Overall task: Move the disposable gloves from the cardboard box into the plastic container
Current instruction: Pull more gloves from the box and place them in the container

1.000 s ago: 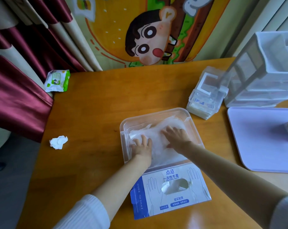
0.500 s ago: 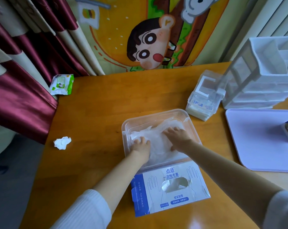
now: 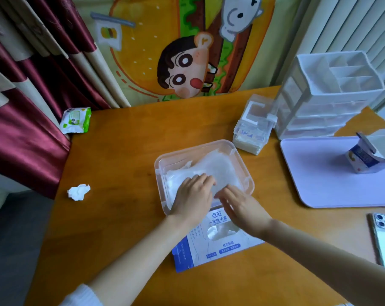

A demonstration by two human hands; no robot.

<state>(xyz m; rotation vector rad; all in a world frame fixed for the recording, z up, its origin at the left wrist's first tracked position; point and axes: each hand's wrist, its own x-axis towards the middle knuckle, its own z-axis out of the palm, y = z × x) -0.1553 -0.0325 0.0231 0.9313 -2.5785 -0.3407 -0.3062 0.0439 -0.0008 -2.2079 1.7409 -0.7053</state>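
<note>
Disposable gloves (image 3: 211, 171) lay as a limp, slippery, feather-light wad inside the plastic container (image 3: 159, 173) at centre frame, the left hand (image 3: 193, 195) pressing them flat, grip wide, the right hand (image 3: 242, 208) likewise spread at the near rim. Best gathered from the middle, they looked apt to puff over the low walls; the cardboard box (image 3: 220, 248) sat just below the container, open bench (image 3: 125, 164) lying left

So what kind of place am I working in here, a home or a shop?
Most likely a home, perhaps a child's room: a cartoon hanging and maroon curtains back a wooden table that holds a drawer organiser and a phone.
</note>
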